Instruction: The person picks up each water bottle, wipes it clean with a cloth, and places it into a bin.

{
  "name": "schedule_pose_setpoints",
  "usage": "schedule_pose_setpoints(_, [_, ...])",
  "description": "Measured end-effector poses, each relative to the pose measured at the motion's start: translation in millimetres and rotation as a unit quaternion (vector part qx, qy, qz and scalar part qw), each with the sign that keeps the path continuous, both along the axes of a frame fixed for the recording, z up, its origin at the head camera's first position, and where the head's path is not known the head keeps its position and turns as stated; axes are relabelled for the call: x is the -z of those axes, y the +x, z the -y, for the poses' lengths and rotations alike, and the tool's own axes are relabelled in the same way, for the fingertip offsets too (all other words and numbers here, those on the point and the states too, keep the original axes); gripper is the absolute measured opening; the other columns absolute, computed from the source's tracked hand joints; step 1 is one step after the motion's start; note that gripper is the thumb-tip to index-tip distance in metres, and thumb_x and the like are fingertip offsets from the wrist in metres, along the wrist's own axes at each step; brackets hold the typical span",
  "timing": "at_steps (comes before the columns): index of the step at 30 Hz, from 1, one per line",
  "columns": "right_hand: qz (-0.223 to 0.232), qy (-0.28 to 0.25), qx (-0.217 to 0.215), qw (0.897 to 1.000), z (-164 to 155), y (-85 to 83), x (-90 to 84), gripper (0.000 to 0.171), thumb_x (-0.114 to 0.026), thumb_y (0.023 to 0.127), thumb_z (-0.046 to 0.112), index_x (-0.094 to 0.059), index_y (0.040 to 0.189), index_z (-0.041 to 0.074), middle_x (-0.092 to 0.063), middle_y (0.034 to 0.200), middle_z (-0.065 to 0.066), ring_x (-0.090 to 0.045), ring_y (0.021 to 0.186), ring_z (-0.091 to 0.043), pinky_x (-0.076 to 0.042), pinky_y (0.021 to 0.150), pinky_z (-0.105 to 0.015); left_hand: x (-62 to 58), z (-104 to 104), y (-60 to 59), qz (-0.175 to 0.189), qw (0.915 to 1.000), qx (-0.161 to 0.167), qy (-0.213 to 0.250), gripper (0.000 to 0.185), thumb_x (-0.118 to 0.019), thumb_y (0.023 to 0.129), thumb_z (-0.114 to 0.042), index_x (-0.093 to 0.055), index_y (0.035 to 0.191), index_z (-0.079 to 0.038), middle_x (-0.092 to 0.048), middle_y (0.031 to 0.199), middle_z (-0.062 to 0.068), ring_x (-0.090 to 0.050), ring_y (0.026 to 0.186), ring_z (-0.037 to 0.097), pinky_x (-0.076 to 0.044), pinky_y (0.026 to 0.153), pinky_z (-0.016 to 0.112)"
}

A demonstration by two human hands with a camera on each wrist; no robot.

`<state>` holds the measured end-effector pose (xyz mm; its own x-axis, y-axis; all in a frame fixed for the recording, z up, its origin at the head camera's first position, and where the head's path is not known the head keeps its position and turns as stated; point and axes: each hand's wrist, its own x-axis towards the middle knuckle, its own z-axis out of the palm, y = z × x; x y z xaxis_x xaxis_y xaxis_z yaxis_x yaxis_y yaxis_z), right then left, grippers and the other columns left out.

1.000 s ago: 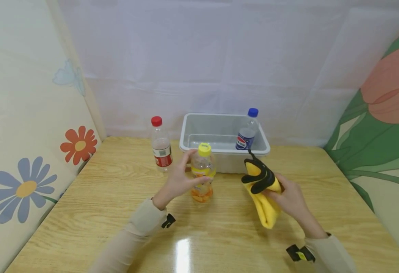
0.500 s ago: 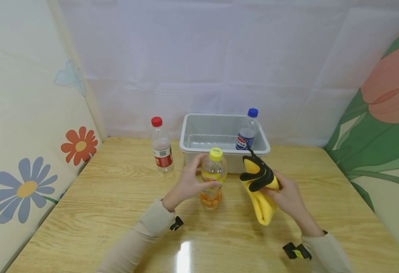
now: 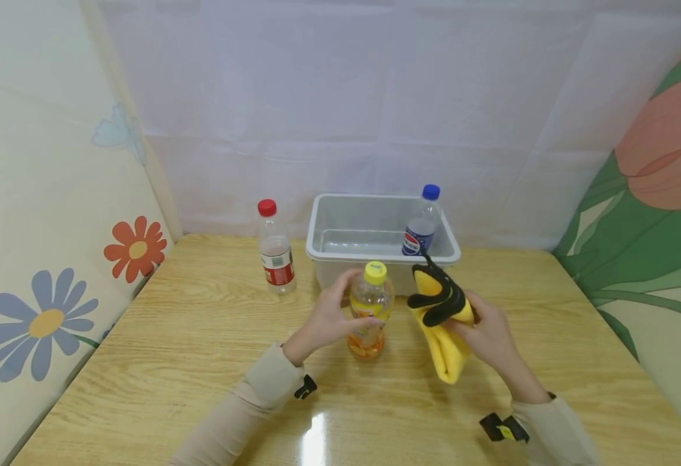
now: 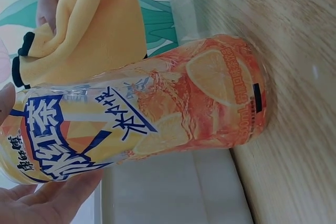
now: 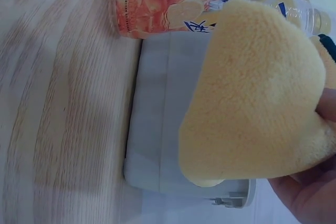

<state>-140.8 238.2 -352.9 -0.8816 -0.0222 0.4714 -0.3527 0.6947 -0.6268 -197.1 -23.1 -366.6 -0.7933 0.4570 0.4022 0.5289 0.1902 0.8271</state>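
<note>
My left hand (image 3: 329, 318) grips a clear tea bottle (image 3: 369, 310) with a yellow cap and an orange lemon-slice label. Its thumb and fingers wrap the upper part, and the bottle stands nearly upright with its base right at the table in the left wrist view. To its right, my right hand (image 3: 489, 330) holds a bunched yellow cloth (image 3: 448, 353) with black edging. In the right wrist view, the fuzzy cloth (image 5: 252, 98) hangs from the fingers and overlaps the bottle (image 5: 163, 3). The palm side of the right hand is partly hidden by the cloth.
Behind the hands stands a grey plastic bin (image 3: 340, 254) against the white backdrop. A blue-capped Pepsi bottle (image 3: 422, 226) leans inside at its right end. Left of the bin, a red-capped bottle (image 3: 276, 255) stands on the wooden table (image 3: 200, 336).
My left hand has moved the tea bottle to the right and a little nearer to me, closer to the cloth. The right hand with the cloth has shifted slightly left.
</note>
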Motion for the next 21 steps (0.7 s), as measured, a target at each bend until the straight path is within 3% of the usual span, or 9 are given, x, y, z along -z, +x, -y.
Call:
schedule_pose_setpoints(11, [-0.021,-0.010,-0.012,1.000,3,-1.9,2.4,0.041,-0.074,0.065,-0.006,-0.062,0.104,-0.005,-0.066,0.092,-0.018,-0.055,0.077,-0.008,-0.047,0.064,-0.019,3.7,1,-0.9,-0.016,0.9998,0.008,0.002,0.076,-0.075,0.075,-0.021,-0.032,0.136,-0.005,-0.050,0.125,0.012,-0.052,0.110,0.023,-0.049,0.087,0.032])
schedule_pose_setpoints(17, [-0.029,-0.020,-0.025,0.999,6,-2.4,2.0,0.043,-0.073,0.064,-0.010,-0.061,0.105,-0.006,-0.065,0.094,-0.019,-0.053,0.080,-0.003,-0.047,0.067,-0.017,5.3,6,-2.0,-0.077,0.9962,-0.002,0.040,0.061,-0.062,0.086,-0.027,-0.035,0.132,0.004,-0.050,0.123,0.020,-0.051,0.110,0.030,-0.050,0.085,0.034])
schedule_pose_setpoints(21, [-0.027,-0.039,-0.044,0.998,11,-3.6,1.4,0.046,-0.071,0.064,-0.013,-0.059,0.108,-0.006,-0.064,0.097,-0.021,-0.052,0.083,0.000,-0.046,0.069,-0.013,4.1,8,-3.1,-0.118,0.9916,-0.009,0.053,0.057,-0.056,0.089,-0.033,-0.040,0.130,0.003,-0.050,0.123,0.018,-0.052,0.107,0.027,-0.052,0.082,0.030])
